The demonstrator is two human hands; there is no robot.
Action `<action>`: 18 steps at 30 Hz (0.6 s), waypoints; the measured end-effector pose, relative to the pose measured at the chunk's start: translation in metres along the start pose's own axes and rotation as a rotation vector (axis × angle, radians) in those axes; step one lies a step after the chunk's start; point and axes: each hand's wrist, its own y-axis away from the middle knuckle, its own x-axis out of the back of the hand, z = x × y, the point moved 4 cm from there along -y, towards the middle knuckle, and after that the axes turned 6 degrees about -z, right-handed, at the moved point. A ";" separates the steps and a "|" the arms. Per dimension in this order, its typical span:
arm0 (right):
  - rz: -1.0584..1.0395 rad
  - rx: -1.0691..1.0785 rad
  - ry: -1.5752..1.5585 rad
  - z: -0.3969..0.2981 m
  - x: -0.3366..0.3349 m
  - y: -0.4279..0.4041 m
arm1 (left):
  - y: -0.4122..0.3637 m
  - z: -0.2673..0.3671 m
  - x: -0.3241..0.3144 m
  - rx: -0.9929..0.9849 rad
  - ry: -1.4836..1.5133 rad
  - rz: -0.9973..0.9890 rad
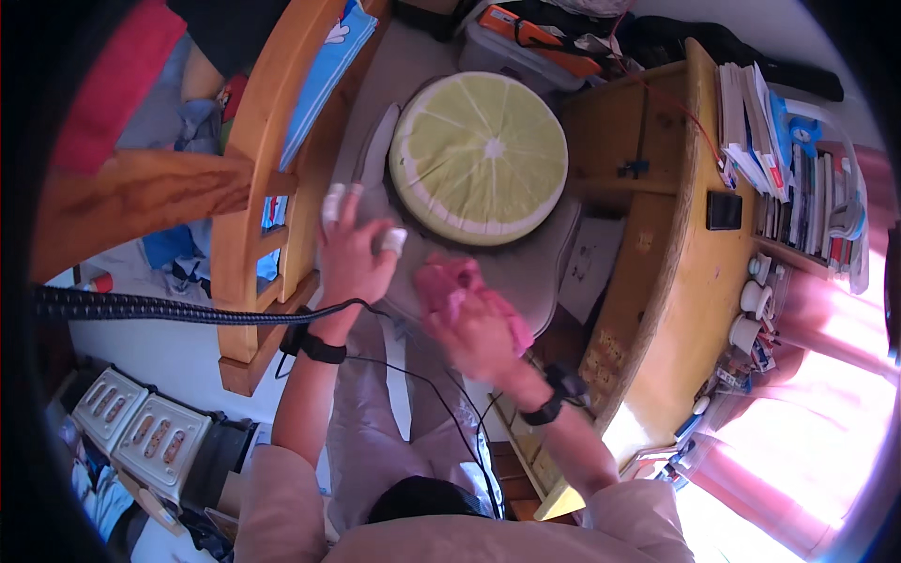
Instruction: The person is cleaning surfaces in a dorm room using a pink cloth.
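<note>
A pink cloth [503, 310] is bunched under the fingers of my right hand [479, 334], over the front part of a beige chair seat [517, 271]. My left hand [355, 250] is raised with its fingers spread and nothing in it, left of the cloth; white wraps cover some fingertips. A round cushion [479, 158] printed like a lime slice lies on the chair beyond both hands. Black bands circle both wrists, and dark cables pass near my left wrist.
A wooden bed frame [243, 183] stands on the left. At the right, a worn yellow wooden desk [697, 267] holds books [809, 197], a black phone-like object [723, 210] and small white pots. A plastic bin [517, 49] sits at the back. Ventilated white containers [158, 440] stand lower left.
</note>
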 end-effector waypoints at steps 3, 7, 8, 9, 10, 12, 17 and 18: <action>0.118 0.104 -0.164 -0.029 -0.017 -0.025 | -0.014 -0.027 0.026 -0.016 -0.141 0.133; 0.072 0.067 -0.646 -0.004 -0.059 -0.070 | -0.015 -0.040 0.040 0.129 -0.138 0.333; 0.040 0.088 -0.650 0.011 -0.071 -0.072 | -0.007 -0.031 0.024 0.124 0.129 0.282; 0.056 0.085 -0.672 0.026 -0.089 -0.062 | -0.004 -0.027 0.020 0.119 0.388 0.226; 0.140 0.134 -0.507 0.043 -0.107 -0.039 | -0.007 -0.025 0.023 0.109 0.160 0.244; 0.209 0.316 -0.235 0.046 -0.108 -0.015 | -0.009 -0.041 0.037 0.148 0.113 0.180; -0.018 -0.089 0.110 0.121 -0.117 0.036 | -0.018 -0.050 0.037 0.242 0.090 0.094; 0.097 -0.149 0.169 0.120 -0.120 0.037 | -0.019 -0.049 0.037 0.231 0.078 0.087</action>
